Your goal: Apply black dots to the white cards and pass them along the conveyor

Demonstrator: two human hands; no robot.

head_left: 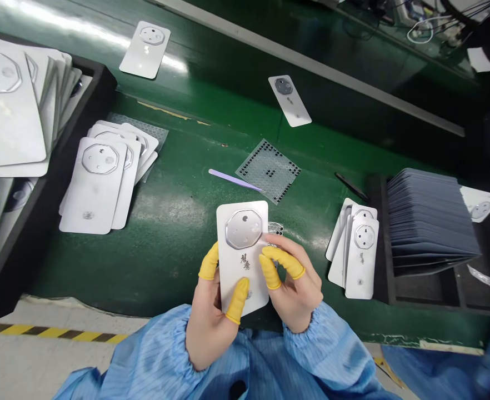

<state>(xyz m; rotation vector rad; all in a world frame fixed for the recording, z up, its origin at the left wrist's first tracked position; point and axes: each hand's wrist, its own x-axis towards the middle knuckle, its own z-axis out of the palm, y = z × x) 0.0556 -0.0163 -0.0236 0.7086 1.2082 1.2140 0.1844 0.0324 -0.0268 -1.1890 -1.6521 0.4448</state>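
Observation:
A white phone back cover with an octagonal camera ring is held upright in front of me over the green bench. My left hand, with yellow finger cots, grips its lower left edge, thumb on its face. My right hand, also in yellow cots, holds its right edge with two fingertips pressed on the cover's face. A small clear film piece shows just behind the right fingers.
A purple tweezer and a perforated tray of small black parts lie just beyond. Stacks of white covers sit at left and right. A black bin holds more covers; a rack of grey sheets stands right.

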